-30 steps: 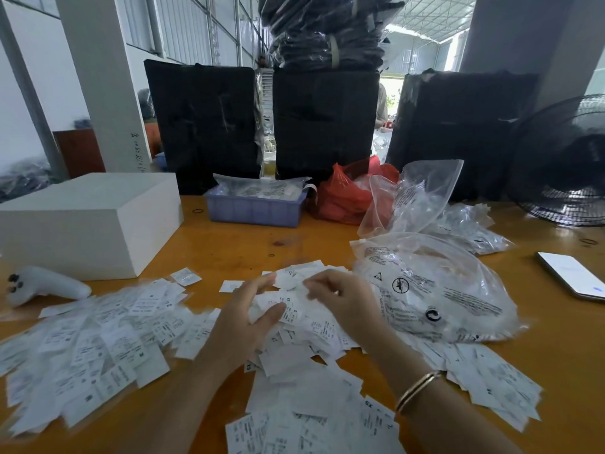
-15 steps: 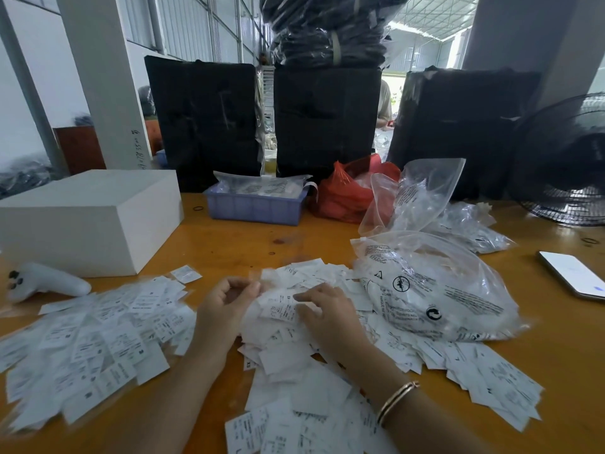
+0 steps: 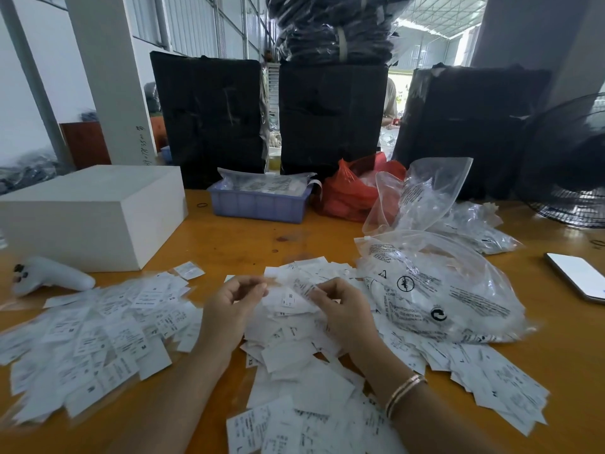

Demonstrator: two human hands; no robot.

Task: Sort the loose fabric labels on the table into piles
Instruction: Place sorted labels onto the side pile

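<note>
Centrally, both hands hover over the middle heap of white fabric labels (image 3: 294, 326) on the orange tabletop (image 3: 248, 237). The left hand (image 3: 229, 309) has its fingers curled with the fingertips drawn together; whether that grip pinches a label cannot be told, since motion blur smears the spot. The right hand (image 3: 340, 309) curls its fingers round a label (image 3: 302, 286) lifted just above the heap, its print too blurred to read. A second spread of labels (image 3: 95, 335) fills the left of the frame, and more run off the bottom edge. A clear plastic bag (image 3: 438, 290) lies right of centre, covering part of the heap. At the right edge a phone (image 3: 579, 276) is cut off.
</note>
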